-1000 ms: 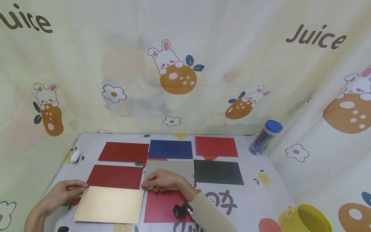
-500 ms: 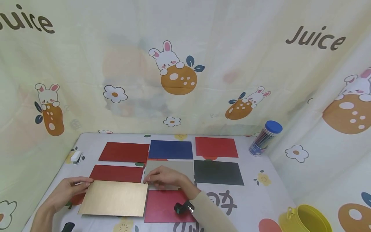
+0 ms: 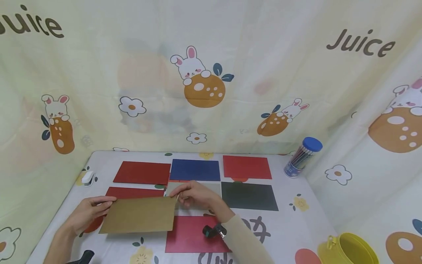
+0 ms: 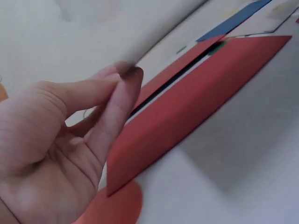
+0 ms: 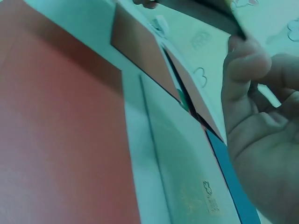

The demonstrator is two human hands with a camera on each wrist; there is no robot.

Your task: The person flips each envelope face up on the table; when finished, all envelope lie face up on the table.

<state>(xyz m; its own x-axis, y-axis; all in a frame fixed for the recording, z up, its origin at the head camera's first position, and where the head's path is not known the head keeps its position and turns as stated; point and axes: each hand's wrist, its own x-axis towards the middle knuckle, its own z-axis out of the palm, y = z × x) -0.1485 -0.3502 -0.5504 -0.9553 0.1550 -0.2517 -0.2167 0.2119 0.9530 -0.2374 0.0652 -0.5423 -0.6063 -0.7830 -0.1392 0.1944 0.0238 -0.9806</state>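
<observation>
A flat gold rectangular card [image 3: 140, 216] hangs raised off the table, its near edge tilted up and a shadow beneath it. My left hand [image 3: 84, 215] pinches its far left corner between thumb and fingers. At the far right corner, my right hand [image 3: 199, 198] pinches it too. The right wrist view catches the card [image 5: 201, 16] almost edge-on as a dark strip. Behind it lies a dark red card [image 3: 132, 192], partly covered. A grey card [image 3: 212, 189] sits partly hidden under my right hand, and a pinkish-red card [image 3: 184, 238] lies below that wrist.
Along the back lie a dark red card [image 3: 141, 172], a blue card [image 3: 195, 170] and a bright red card [image 3: 247, 167]. A dark green card [image 3: 249, 196] is at right. A white stapler-like object [image 3: 88, 178], pencil tub [image 3: 298, 161] and yellow bucket [image 3: 346, 251] stand around.
Both hands have moved away from me and slightly right, lifting the gold card off the table. Its near edge has tilted up and its face looks darker.
</observation>
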